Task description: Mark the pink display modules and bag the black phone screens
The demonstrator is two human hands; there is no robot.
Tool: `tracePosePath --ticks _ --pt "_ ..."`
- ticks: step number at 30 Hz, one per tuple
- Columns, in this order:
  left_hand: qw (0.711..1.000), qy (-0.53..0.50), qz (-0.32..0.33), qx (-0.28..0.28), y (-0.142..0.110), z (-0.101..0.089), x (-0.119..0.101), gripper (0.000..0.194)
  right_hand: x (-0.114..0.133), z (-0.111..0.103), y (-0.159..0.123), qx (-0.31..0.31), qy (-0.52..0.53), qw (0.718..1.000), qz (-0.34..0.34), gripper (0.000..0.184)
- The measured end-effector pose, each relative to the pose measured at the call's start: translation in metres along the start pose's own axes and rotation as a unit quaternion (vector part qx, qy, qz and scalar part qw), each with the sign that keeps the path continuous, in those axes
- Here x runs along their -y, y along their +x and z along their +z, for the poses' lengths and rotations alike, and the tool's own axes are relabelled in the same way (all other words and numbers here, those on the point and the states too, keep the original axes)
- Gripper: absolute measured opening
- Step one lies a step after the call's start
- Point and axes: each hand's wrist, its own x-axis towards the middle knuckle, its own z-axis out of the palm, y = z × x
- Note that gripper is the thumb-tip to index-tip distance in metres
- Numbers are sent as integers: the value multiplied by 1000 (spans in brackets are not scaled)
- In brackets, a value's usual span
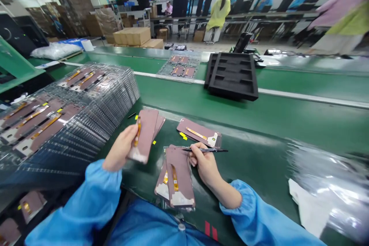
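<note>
The left hand [119,148] grips a mauve-backed display panel [143,136], long axis pointing away from the body. The right hand [205,163] pinches a black pen [207,150] above a panel stack [179,177] on the green table [253,169] (this stack lies nearer the right hand).

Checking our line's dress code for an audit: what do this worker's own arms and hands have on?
The left sleeve and right sleeve are loose, bright blue smock fabric, gathered into puffed elastic cuffs. The left hand and right hand are bare, with no gloves, and no ring or watch shows. The smock front matches, with a round snap button.
</note>
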Motion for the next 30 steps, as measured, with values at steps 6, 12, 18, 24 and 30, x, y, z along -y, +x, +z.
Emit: tracePosePath --ticks 6,12,18,24,30 --pt "952 -156 -110 239 -83 35 32 44 15 -4 10 -46 45 998 5 39" --pt "970 -90 -82 212 -74 72 52 34 19 -8 13 -62 51 997 3 39" --pt "962 249 19 109 -62 73 44 29 18 -8 11 -62 36 997 1 38" --pt "927 287 239 43 -59 62 49 13 15 -13 9 -56 -4 998 4 34" --pt "838 338 422 65 -51 67 60 26 9 -9 -4 -12 -99 994 -31 26"
